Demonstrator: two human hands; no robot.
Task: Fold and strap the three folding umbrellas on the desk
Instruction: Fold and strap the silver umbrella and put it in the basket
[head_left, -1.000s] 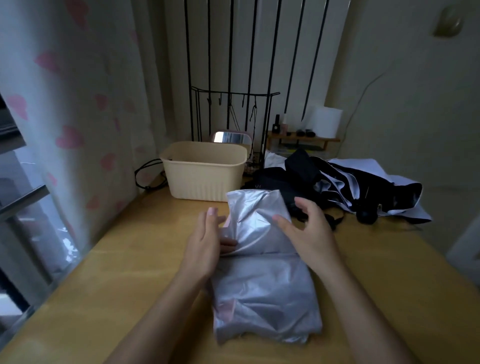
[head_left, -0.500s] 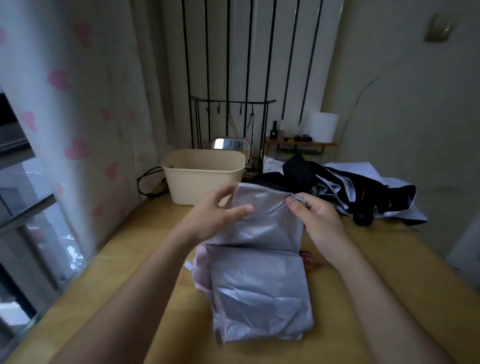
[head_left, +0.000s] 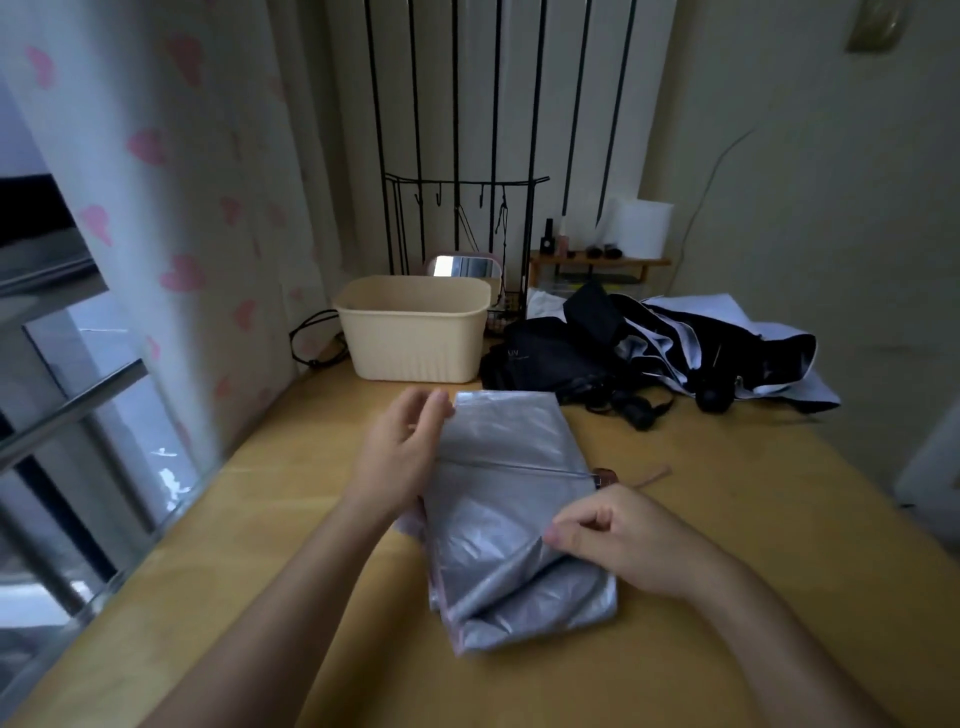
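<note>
Right now I see the silver umbrella (head_left: 511, 525) lying flat near the middle of the tabletop (head_left: 753, 545). My left hand (head_left: 402, 454) rests open against its left side, fingers apart. My right hand (head_left: 618, 545) pinches a fold of its cloth. Two dark umbrellas (head_left: 649, 353) lie unfolded toward the far right corner, beside a cream basket (head_left: 415, 332).

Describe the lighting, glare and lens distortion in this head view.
Head view: dim room, daylight entering from the window at left; soft sheen on the silver umbrella; wide-angle bending of the desk edges and curtain; black umbrellas lose detail in shadow.
</note>
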